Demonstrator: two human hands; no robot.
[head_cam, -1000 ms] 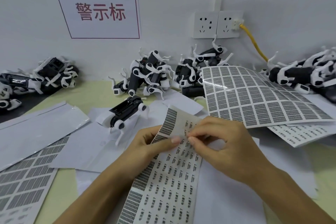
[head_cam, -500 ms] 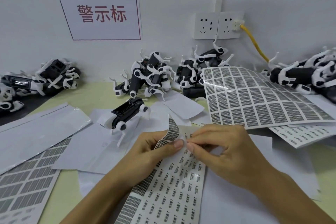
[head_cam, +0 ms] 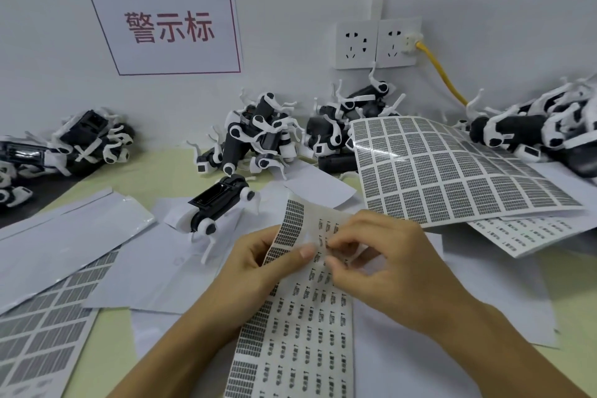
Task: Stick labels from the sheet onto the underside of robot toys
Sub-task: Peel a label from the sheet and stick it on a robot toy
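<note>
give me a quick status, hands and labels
Left hand holds label sheet. Right hand picking at a label. Toy robot waits beyond, untouched. Nothing blocking.

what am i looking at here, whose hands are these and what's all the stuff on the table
There is no machine here: a person wears a camera on the head, so the single picture looks forward and down at their own two hands. The left hand holds up a long label sheet, thumb pressed on its face. The right hand picks at a small label on that sheet with its fingers. Just beyond lies one black-and-white robot toy, underside up. More robot toys are heaped by the wall. A bigger sheet of grey labels curls up on the right, and white backing papers lie about.
</note>
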